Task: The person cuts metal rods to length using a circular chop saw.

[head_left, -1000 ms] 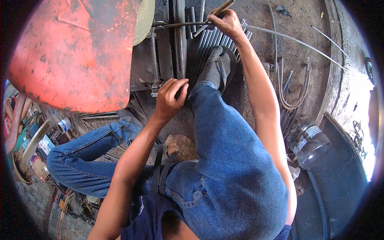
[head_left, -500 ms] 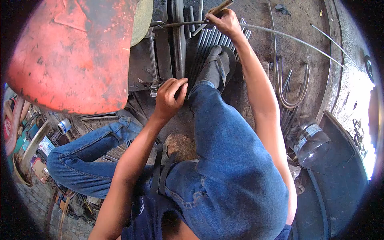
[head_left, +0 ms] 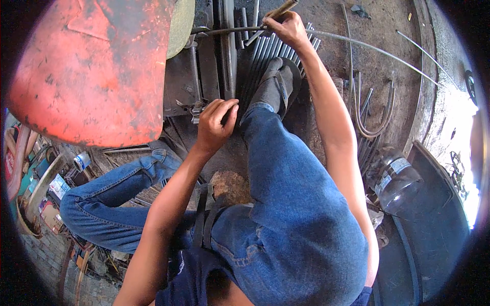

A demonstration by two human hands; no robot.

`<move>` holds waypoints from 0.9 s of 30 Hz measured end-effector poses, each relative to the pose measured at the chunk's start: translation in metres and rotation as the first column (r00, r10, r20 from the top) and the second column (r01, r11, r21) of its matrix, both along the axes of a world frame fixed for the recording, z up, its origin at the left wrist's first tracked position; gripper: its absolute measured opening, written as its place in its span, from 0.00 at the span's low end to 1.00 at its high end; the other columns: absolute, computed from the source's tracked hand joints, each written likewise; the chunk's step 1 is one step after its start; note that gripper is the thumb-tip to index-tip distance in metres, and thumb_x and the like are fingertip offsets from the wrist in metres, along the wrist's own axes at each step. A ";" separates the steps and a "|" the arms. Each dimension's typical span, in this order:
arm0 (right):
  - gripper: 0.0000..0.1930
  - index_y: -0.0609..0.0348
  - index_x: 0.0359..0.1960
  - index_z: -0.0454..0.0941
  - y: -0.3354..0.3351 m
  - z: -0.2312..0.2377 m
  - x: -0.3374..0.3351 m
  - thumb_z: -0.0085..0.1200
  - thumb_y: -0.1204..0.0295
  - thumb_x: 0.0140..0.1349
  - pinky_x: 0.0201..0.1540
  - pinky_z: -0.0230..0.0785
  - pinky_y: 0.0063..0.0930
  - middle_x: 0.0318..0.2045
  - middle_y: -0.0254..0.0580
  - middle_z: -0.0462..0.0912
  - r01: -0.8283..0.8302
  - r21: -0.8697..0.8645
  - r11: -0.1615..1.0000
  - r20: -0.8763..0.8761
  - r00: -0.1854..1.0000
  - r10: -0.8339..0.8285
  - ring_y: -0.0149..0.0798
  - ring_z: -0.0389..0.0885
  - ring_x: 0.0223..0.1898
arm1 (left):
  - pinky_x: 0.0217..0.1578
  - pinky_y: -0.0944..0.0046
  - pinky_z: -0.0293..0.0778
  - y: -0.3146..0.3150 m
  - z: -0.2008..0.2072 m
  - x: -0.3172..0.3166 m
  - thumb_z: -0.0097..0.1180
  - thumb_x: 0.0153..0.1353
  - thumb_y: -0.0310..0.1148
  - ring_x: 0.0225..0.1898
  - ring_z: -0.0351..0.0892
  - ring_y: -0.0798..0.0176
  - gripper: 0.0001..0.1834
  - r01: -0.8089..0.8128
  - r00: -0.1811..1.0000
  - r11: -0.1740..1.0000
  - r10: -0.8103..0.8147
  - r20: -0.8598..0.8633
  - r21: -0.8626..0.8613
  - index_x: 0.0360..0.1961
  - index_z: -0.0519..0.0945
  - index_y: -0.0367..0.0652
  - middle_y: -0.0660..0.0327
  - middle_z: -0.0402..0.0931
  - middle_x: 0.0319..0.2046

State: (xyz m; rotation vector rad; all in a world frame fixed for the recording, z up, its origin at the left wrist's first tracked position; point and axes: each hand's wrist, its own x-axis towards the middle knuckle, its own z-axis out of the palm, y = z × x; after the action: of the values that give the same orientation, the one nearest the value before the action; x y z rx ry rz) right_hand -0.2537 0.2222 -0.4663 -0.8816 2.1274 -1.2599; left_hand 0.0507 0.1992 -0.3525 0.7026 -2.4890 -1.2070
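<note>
My right hand (head_left: 288, 29) is closed around a short, thick brown bar (head_left: 282, 8) at the top centre. A long thin metal rod (head_left: 357, 42) runs across at the same hand; whether my fingers also grip it is hidden. Its left end reaches a screw clamp (head_left: 193, 69) with a threaded shaft. My left hand (head_left: 215, 122) hovers below a thick upright steel bar (head_left: 229, 56), fingers curled and thumb close to the fingertips, with nothing visible in it. Several cut metal rods (head_left: 269, 48) lie side by side beyond my sandalled foot (head_left: 275, 89).
A scuffed red metal panel (head_left: 92, 76) fills the upper left. On the right are U-bent rods (head_left: 375, 130), a clear plastic bottle (head_left: 399, 178) and a dark curved sheet (head_left: 429, 214). Mixed clutter and a small bottle (head_left: 81, 160) lie on the left. A brown stone-like block (head_left: 230, 188) sits between my legs.
</note>
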 end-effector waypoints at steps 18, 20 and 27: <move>0.18 0.66 0.37 0.83 0.000 -0.006 -0.001 0.61 0.61 0.54 0.41 0.75 0.30 0.30 0.46 0.86 -0.021 0.027 0.999 -0.009 1.000 0.022 0.35 0.84 0.33 | 0.34 0.59 0.74 0.000 0.000 0.000 0.57 0.57 0.23 0.32 0.80 0.52 0.06 0.004 1.000 1.000 -0.004 0.006 -0.006 0.36 0.80 0.33 0.52 0.79 0.30; 0.20 0.64 0.35 0.84 -0.001 -0.007 -0.002 0.61 0.58 0.51 0.42 0.75 0.33 0.30 0.48 0.86 -0.012 0.001 1.000 -0.004 1.000 0.012 0.40 0.84 0.33 | 0.34 0.59 0.74 0.001 0.000 0.000 0.57 0.57 0.23 0.32 0.80 0.51 0.06 0.013 1.000 1.000 -0.013 0.008 0.006 0.36 0.80 0.34 0.52 0.79 0.31; 0.21 0.63 0.32 0.84 0.001 0.003 -0.002 0.61 0.55 0.48 0.42 0.75 0.36 0.28 0.50 0.85 -0.064 -0.001 0.998 -0.045 0.997 0.064 0.44 0.85 0.32 | 0.35 0.59 0.74 0.001 0.001 0.000 0.57 0.57 0.23 0.32 0.80 0.52 0.06 0.010 1.000 1.000 -0.010 0.008 0.012 0.36 0.80 0.34 0.52 0.79 0.31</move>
State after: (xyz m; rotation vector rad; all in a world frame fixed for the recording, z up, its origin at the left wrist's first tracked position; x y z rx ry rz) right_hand -0.2560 0.2232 -0.4635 -0.9794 2.1153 -1.2218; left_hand 0.0508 0.1998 -0.3515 0.7004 -2.4972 -1.2257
